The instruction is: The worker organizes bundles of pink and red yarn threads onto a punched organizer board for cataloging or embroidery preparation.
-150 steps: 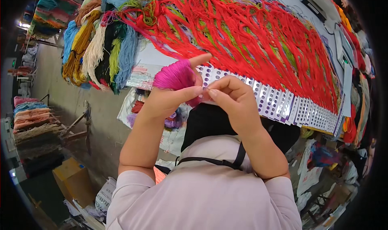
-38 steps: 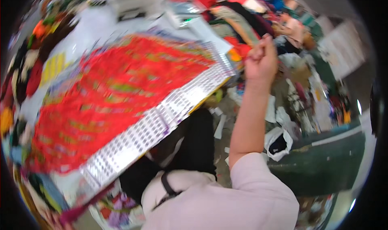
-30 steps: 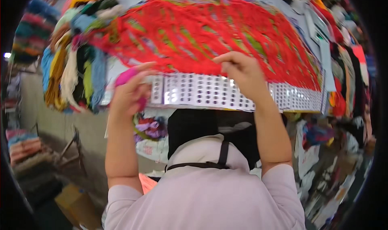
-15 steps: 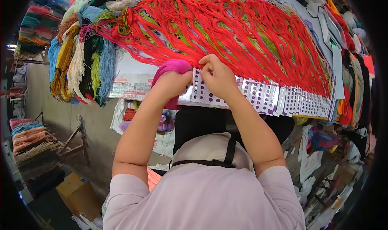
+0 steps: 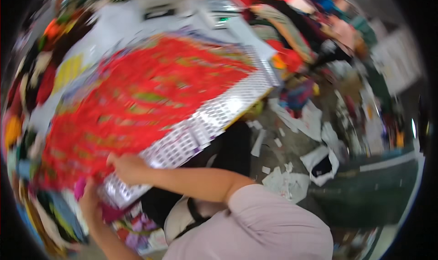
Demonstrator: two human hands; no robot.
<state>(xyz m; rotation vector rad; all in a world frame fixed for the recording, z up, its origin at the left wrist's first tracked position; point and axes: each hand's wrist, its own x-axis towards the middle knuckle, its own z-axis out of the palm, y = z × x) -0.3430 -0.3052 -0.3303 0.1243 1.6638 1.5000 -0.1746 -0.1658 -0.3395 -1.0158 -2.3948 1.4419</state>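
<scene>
My left hand is closed around a magenta thread skein at the lower left, by the near end of a row of punched cards. Just right of it, over the cards' edge, my right hand has its fingers curled; blur hides what is between them. The white punched cards, with rows of dark holes, overlap along the table's near edge. Red threads, mixed with green and purple ones, spread from the cards across the table.
At the table's far side stand a pale machine and a device with a green display. Coloured skeins hang at the lower left. White bags and paper scraps lie on the floor to the right.
The view has swung right and blurred, so the table and both hands now appear lower and farther left. The left hand still holds the magenta skein; the right hand stays near the cards.
</scene>
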